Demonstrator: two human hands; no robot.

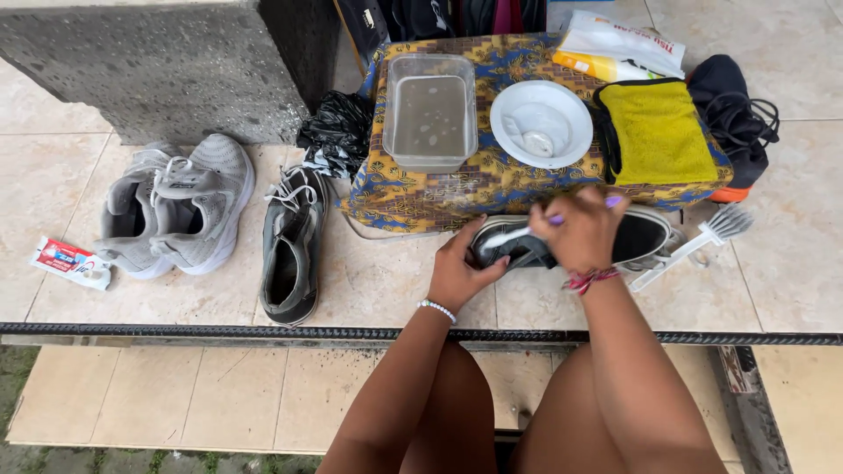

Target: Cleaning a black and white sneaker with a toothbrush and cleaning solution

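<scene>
A black shoe with a white sole (637, 237) lies on its side on the tiled floor in front of me. My left hand (461, 272) grips its toe end. My right hand (584, 230) holds a toothbrush with a purple and white handle (518, 233) against the shoe's side, the bristle end pointing left. Behind the shoe stands a low table under a patterned blue and yellow cloth (421, 193).
On the cloth are a clear tub of cloudy water (430, 114), a white bowl (542, 123) and a yellow towel (657, 132). A white brush (702, 241) lies right of the shoe. Grey sneakers (176, 206), a dark shoe (291, 246) and a toothpaste tube (70, 262) lie left.
</scene>
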